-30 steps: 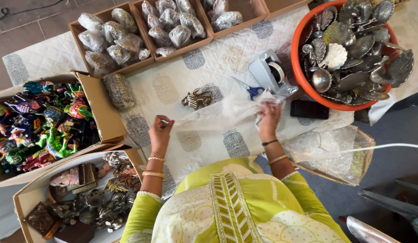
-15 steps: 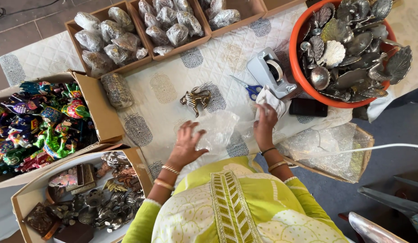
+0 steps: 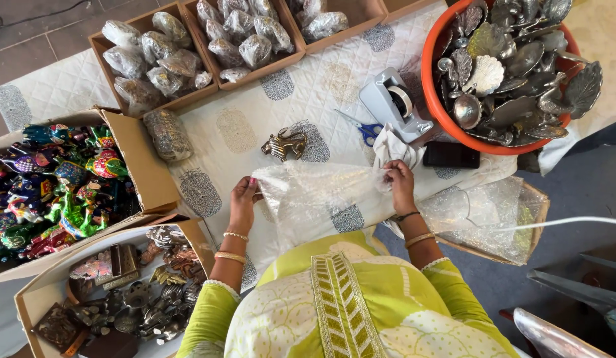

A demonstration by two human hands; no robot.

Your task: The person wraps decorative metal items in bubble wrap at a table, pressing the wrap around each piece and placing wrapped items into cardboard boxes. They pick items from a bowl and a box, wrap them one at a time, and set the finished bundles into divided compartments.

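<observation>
A clear sheet of bubble wrap (image 3: pixel 318 192) lies spread on the white quilted table cloth (image 3: pixel 255 126) in front of me. My left hand (image 3: pixel 243 199) grips its left edge, and my right hand (image 3: pixel 398 178) pinches its right end. Just beyond the sheet stands a small dark metal animal figurine (image 3: pixel 285 143), apart from both hands. A white cloth (image 3: pixel 389 144) lies bunched by my right hand.
An orange tub (image 3: pixel 432 99) of silver metal dishes, a tape dispenser (image 3: pixel 395 106), blue-handled scissors (image 3: pixel 365 128) and a black phone (image 3: pixel 451 155) sit at the right. Boxes of wrapped items (image 3: pixel 182 53) line the back; boxes of painted figures (image 3: pixel 56 179) and metal pieces (image 3: pixel 129 298) stand left.
My left hand went from the bare cloth to the wrap, and both hands have drawn the bubble wrap out flat between them.
</observation>
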